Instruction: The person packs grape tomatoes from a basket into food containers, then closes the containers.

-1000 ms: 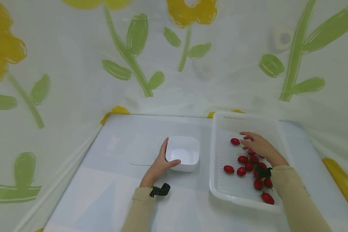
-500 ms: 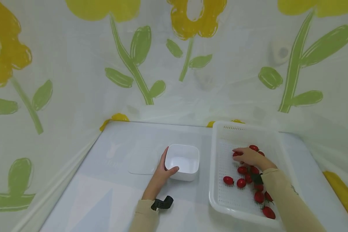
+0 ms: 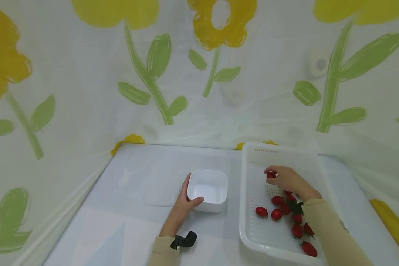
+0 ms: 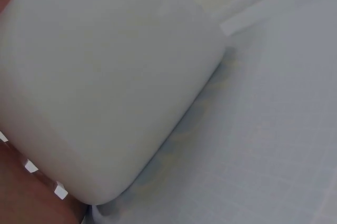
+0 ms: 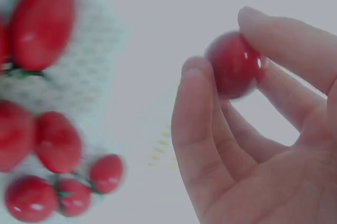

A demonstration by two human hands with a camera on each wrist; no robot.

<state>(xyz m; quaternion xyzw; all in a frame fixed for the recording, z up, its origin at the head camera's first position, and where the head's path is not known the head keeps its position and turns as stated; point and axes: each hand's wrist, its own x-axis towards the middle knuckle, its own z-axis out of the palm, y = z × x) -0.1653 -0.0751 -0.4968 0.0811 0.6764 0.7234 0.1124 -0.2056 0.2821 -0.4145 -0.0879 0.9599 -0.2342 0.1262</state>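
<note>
A small white square container (image 3: 210,208) stands on the table, its open top facing up. My left hand (image 3: 180,210) grips it, thumb over the near rim and fingers along the left side. In the left wrist view the container's smooth wall (image 4: 110,71) fills much of the picture. Over the white basket (image 3: 244,221), my right hand (image 3: 294,181) pinches a red cherry tomato (image 5: 234,66) between thumb and fingertips. Below it, several more cherry tomatoes (image 3: 276,214) lie on the basket's perforated floor, mostly toward its right side; the right hand and sleeve cover some of them.
Left of the container, a thin pale sheet with rounded corners (image 3: 158,194) lies flat on the white table (image 3: 112,229). Behind the table hangs a white curtain (image 3: 232,118) printed with yellow flowers. The basket's raised wall stands between the container and the tomatoes.
My right hand has come down from hovering with spread fingers, taken hold of the cherry tomato at the far left of the group and raised it slightly. My left hand keeps its grip.
</note>
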